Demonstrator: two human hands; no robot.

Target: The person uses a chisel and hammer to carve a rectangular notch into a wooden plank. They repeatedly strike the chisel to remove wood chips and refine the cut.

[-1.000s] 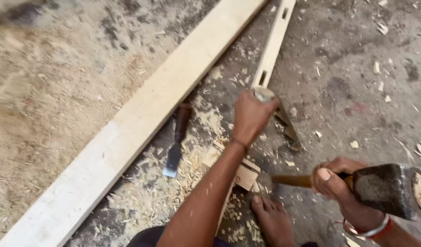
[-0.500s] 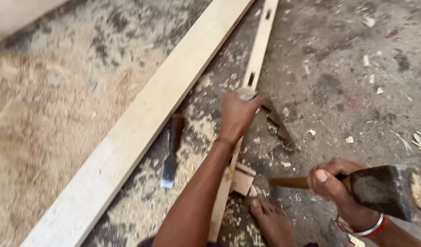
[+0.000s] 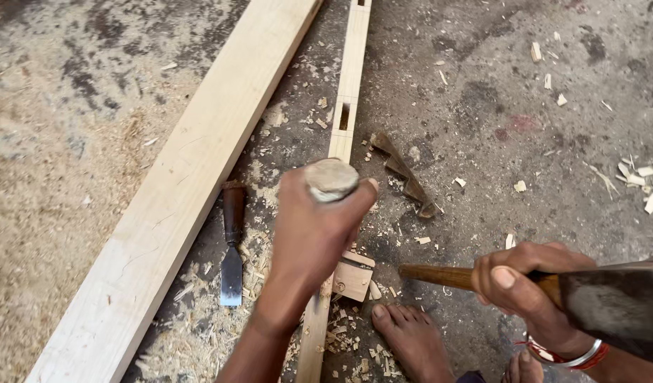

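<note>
Left hand (image 3: 312,227) clenched in a fist, thumb uppermost, forearm stretching in from the near edge. Right hand (image 3: 528,280) curled tight at near right, knuckles up, wrist bent. A bare foot (image 3: 411,340) rests between them.

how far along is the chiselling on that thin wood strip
Done: one rectangular slot is already cut through the narrow strip, and chips lie around it. In hand: the left hand grips a chisel handle upright on the strip, while the right hand holds a hammer off to the side. Left: the cut under the chisel is hidden, so its depth cannot be told. A spare chisel lies unused.
</note>
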